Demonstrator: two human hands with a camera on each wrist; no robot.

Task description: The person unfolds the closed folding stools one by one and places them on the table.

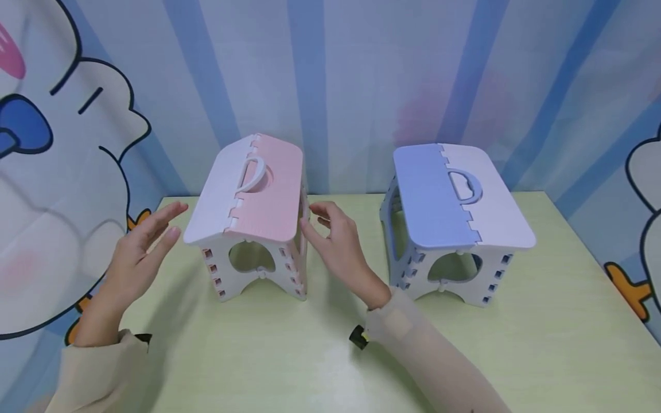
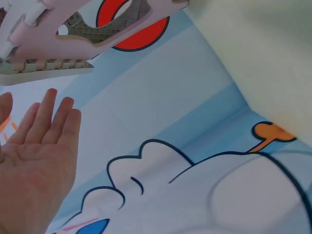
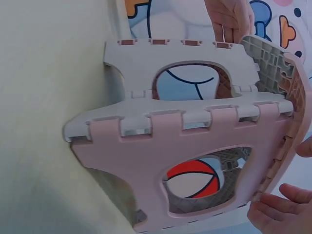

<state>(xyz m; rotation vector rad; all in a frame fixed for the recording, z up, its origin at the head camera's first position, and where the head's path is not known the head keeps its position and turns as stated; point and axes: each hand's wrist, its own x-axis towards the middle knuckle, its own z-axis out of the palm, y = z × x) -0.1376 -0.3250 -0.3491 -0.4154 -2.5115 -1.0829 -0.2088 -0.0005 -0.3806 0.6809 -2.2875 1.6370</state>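
A pink and white folding stool stands on its legs, its top raised into a low ridge along the middle seam. My left hand hovers off its white side, fingers extended; the left wrist view shows the palm apart from the stool's underside. By the pink side is my right hand, thumb and fingers loosely bent near the seat edge. In the right wrist view its fingers lie at the pink leg panel; whether they touch it is unclear.
A blue and white folding stool stands to the right, its top nearly flat. Both stools are on a pale green table. Behind and beside it hangs a striped blue cloth with cartoon figures.
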